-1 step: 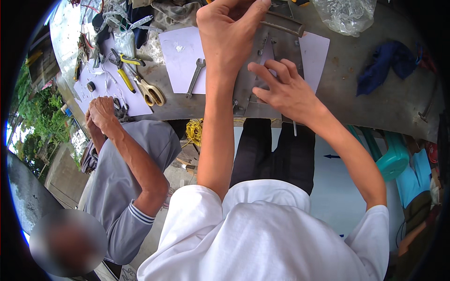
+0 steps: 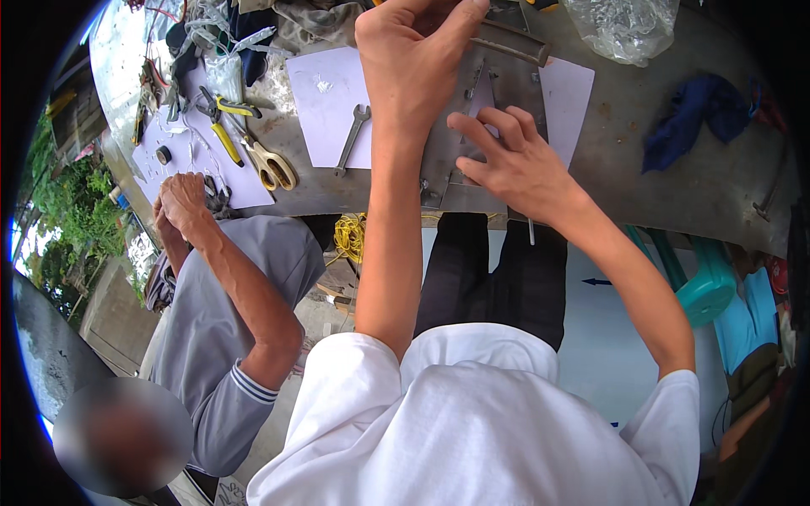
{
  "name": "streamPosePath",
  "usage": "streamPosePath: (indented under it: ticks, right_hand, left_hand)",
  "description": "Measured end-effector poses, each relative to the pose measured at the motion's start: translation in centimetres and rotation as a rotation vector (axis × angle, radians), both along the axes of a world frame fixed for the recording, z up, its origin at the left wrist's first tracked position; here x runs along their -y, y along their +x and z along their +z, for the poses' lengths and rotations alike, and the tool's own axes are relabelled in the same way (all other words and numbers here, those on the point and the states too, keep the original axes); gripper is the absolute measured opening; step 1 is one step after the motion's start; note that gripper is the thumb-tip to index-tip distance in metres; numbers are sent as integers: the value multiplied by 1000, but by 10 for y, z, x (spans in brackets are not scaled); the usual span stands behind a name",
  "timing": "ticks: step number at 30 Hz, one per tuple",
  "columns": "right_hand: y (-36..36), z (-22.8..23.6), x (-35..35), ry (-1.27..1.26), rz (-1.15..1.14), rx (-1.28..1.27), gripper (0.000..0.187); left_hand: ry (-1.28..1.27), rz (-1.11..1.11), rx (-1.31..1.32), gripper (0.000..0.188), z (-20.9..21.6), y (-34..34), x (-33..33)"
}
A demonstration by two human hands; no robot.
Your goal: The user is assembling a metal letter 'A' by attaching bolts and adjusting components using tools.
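Head view: your left hand (image 2: 418, 63) leaves the top of the frame, your right hand (image 2: 516, 160) spreads its fingers

You have flat, dark grey metal pieces (image 2: 519, 84) at upper centre, over pale lavender paper (image 2: 567, 101) on the grey metal table (image 2: 624, 143). Your left thumb and fingers come toward each other at the top edge, but their tips are cut off, so I cannot tell what they clamp. A curved, worn metal bar (image 2: 516, 44) sits just right of them. Your right fingers stand apart over the metal pieces, gripping nothing that shows; whether they touch the metal is unclear.

A thin, pale rod (image 2: 531, 231) pokes out below your right hand, past the lower table edge. Lowering that wrist could knock it, I judge; whether it is fixed is hidden. The metal pieces reach close to the same edge, so a push toward your body might slide them off, especially if the paper slips beneath. Sweeping your left forearm leftward could catch the grey steel spanner with a forked head (image 2: 352, 142). Farther left, a co-worker's hands (image 2: 184, 202) are well apart from yours.
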State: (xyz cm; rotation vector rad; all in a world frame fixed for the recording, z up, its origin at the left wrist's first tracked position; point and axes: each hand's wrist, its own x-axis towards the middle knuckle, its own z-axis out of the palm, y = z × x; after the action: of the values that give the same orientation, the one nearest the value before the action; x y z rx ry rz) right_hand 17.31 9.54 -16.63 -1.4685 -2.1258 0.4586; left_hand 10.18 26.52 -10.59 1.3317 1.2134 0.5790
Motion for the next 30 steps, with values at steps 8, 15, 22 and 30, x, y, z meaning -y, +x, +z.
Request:
streamPosePath:
  ticks: [8, 15, 22, 30]
  right_hand:
    - [2, -2, 1, -7, -5, 9, 9]
    - [-1, -2, 0, 21, -10, 65, 10]
    - [0, 2, -3, 33, 72, 84, 10]
    - [-5, 15, -16, 53, 208, 278, 12]
  left_hand:
    - [74, -38, 29, 13, -2, -2, -1]
    - [37, -27, 70, 14, -3, -2, -1]
    - [55, -31, 11, 14, -1, -2, -1]
    - [58, -34, 22, 15, -2, -1, -2]
